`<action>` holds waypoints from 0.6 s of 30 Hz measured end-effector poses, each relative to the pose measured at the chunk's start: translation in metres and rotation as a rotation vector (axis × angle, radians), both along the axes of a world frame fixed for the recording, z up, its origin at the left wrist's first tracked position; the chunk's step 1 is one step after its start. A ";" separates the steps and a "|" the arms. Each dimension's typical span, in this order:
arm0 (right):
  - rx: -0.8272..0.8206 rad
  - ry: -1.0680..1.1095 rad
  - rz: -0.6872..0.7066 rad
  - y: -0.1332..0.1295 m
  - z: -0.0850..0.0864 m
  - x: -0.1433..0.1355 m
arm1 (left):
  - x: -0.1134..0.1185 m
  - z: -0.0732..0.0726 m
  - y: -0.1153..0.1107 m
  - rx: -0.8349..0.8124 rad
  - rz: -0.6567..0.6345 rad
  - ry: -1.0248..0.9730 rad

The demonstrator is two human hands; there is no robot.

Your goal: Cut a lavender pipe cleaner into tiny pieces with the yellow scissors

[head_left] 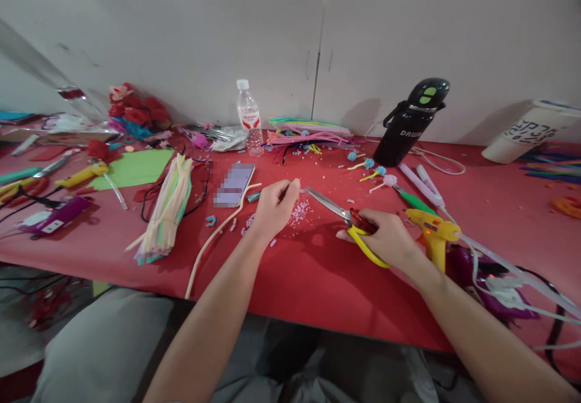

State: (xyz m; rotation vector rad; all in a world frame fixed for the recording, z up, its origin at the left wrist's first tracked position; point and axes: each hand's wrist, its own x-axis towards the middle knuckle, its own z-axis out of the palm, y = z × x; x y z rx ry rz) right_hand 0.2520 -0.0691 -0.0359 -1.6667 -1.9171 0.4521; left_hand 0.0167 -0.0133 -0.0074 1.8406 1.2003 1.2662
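My right hand point(393, 242) grips a pair of scissors point(330, 204) with yellow and red handles. The silver blades point left and look nearly closed. Their tips come close to the pinched fingertips of my left hand point(278, 208); what those fingers hold is too small to name, though a pale bit seems to stick out. Under the blades, a scatter of tiny pale pink clippings point(299, 212) lies on the red tabletop point(313, 288). A cream pipe cleaner point(218, 230) lies bent to the left of my left hand.
Left are a bundle of pastel pipe cleaners point(167, 209) and a phone point(235, 186). Behind stand a water bottle point(249, 118) and a black flask point(408, 127). A yellow glue gun point(433, 233) and its cords are beside my right forearm; small pompom flowers point(374, 172) lie beyond.
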 end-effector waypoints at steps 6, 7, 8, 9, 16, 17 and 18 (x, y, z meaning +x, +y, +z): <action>-0.007 -0.009 0.000 0.000 -0.001 -0.001 | 0.000 0.001 0.000 -0.004 -0.018 -0.015; -0.012 -0.012 -0.002 0.000 0.000 -0.001 | 0.000 0.001 0.000 -0.006 -0.021 -0.018; -0.017 -0.015 -0.003 0.001 0.000 -0.001 | 0.000 0.001 0.000 -0.007 -0.024 -0.021; -0.020 -0.018 -0.004 0.001 0.000 -0.001 | 0.000 0.001 0.000 -0.009 -0.027 -0.022; -0.004 -0.018 -0.016 0.001 0.002 -0.002 | -0.001 0.000 0.000 -0.007 -0.034 -0.023; 0.000 -0.015 -0.011 0.001 0.002 -0.002 | -0.001 0.000 0.000 -0.006 -0.035 -0.025; 0.003 -0.010 -0.004 0.001 0.002 -0.002 | -0.002 0.000 0.000 -0.004 -0.036 -0.026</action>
